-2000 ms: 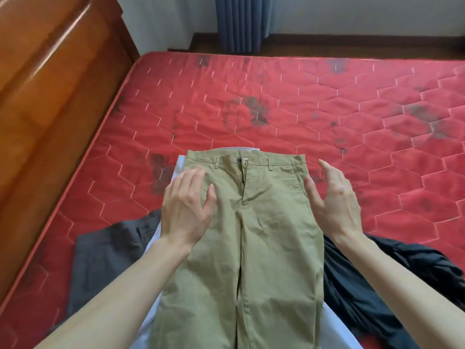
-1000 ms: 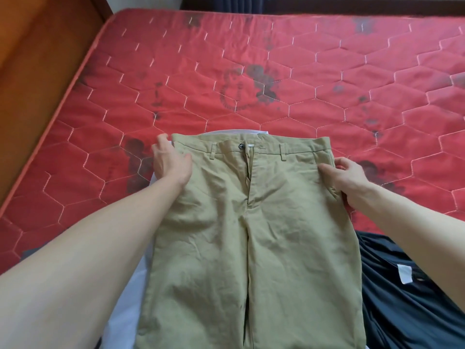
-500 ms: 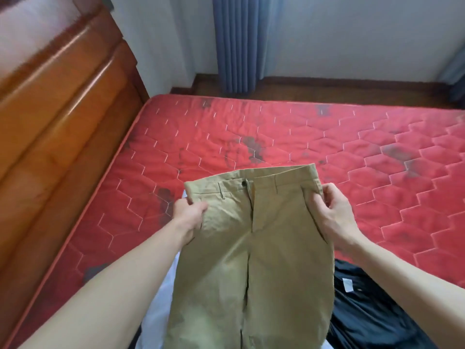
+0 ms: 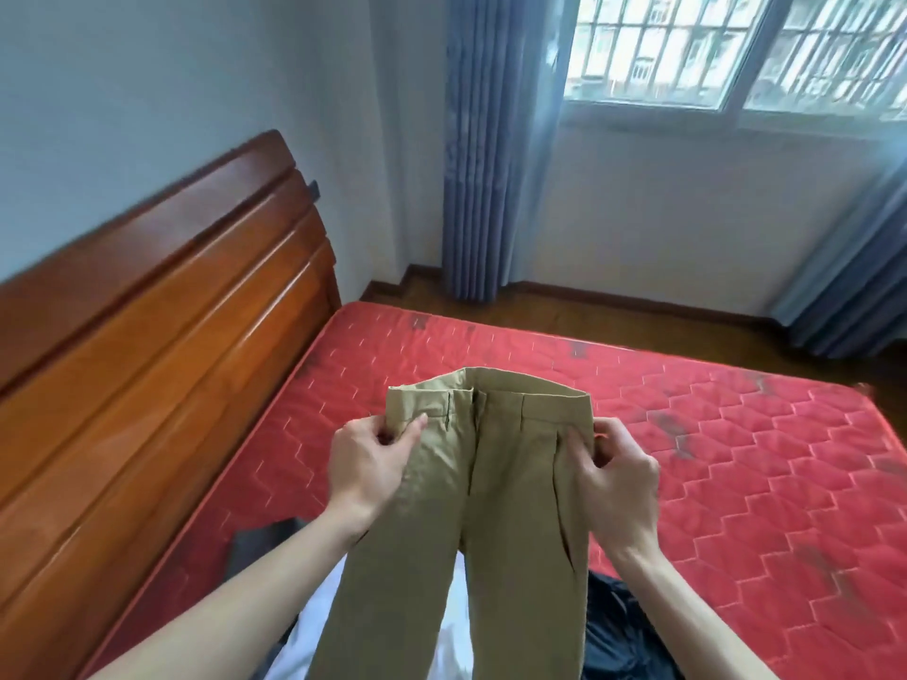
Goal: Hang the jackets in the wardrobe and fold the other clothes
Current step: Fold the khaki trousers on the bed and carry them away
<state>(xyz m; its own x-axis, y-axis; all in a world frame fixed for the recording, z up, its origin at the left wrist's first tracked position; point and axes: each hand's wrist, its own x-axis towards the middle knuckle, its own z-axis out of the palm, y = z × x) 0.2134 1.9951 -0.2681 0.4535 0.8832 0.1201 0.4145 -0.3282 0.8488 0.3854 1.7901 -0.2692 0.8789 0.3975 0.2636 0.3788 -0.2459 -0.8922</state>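
A pair of khaki trousers (image 4: 510, 493) hangs lifted above the red mattress (image 4: 736, 473), waistband up and its opening facing me, legs dropping out of the bottom of the view. My left hand (image 4: 365, 466) pinches the waistband's left side. The right side of the trousers, near the pocket, is gripped by my right hand (image 4: 616, 476). Under the trousers lie a white garment (image 4: 306, 645), a grey garment (image 4: 257, 542) to the left and a dark navy garment (image 4: 621, 635) to the right.
A tall wooden headboard (image 4: 162, 346) runs along the mattress's left side. Beyond the bed are a wooden floor strip, a white wall, blue curtains (image 4: 483, 154) and a barred window (image 4: 736, 51).
Both hands took hold of the trousers at the waist sides and lifted them off the mattress. The view tilted upward, and the two hands came closer together.
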